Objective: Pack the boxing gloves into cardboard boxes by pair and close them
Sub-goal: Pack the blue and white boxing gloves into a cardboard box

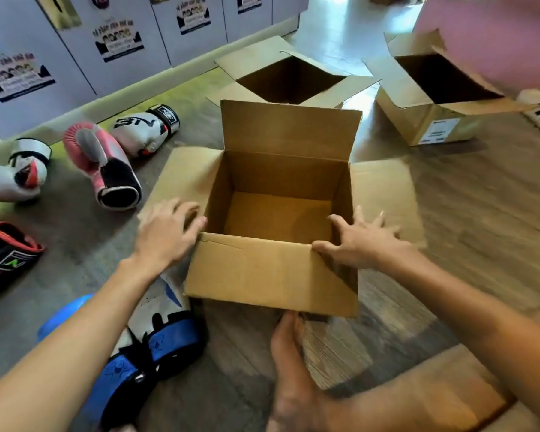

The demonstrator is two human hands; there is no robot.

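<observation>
Nearest the lens, a bare foot (289, 353) is planted on the wooden floor (480, 229) at 6 o'clock, toes just beside the open cardboard box (272, 269), which is seen empty at the centre. A second box (250, 62) at 12 o'clock and a third box (412, 113) at 2 o'clock are left open behind it. Unpacked blue gloves (156, 344) are laid at 7 o'clock, and a black glove (3, 254), white gloves (144, 129) and a pink glove (100, 157) from 9 to 11 o'clock. The central box's near corners are touched by the left hand (166, 232) and right hand (359, 241), fingers spread wide, nothing gripped.
</observation>
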